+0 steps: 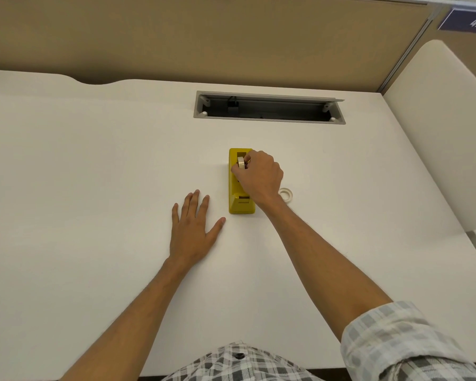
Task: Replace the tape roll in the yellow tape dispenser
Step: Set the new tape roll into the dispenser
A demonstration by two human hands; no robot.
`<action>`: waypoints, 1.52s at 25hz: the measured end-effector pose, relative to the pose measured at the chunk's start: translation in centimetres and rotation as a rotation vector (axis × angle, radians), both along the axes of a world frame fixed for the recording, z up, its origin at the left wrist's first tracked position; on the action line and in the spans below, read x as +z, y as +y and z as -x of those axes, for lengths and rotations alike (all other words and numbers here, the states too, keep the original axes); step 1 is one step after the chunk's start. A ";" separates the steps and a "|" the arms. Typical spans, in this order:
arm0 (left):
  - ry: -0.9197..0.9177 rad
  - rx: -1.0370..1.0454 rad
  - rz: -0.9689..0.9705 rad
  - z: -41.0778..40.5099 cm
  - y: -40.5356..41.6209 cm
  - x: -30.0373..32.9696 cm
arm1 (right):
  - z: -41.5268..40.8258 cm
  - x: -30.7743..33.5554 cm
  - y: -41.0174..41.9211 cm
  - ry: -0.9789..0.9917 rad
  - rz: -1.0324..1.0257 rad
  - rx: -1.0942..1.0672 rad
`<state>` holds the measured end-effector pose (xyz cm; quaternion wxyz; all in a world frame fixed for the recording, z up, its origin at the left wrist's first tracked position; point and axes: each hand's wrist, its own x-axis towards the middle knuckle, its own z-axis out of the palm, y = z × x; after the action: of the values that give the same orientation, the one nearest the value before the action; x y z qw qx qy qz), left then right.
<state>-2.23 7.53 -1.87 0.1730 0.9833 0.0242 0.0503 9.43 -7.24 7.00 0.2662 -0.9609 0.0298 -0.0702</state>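
Observation:
A yellow tape dispenser (236, 199) stands lengthwise in the middle of the white desk (94, 160), its cutter end toward me. My right hand (259, 176) is closed over its top, fingers pinching a cream tape roll (241, 162) that stands on edge at the dispenser's slot. A second pale tape roll (286, 194) lies flat on the desk just right of the dispenser, partly hidden behind my right wrist. My left hand (194, 229) lies flat on the desk, palm down, fingers spread, a little left of the dispenser and not touching it.
An open grey cable tray slot (268, 108) is cut into the desk beyond the dispenser. A tan partition wall (204, 37) rises behind the desk. A second white desk surface (445, 119) adjoins at the right.

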 end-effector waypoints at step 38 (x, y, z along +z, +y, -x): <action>0.008 0.202 0.118 -3.2 -6.2 0.4 | -2.8 1.3 -3.7 0.168 0.188 0.448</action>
<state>0.94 1.29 -1.48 0.2244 0.9642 0.1269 0.0623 12.19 -10.96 8.30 0.1813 -0.9665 -0.1683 0.0682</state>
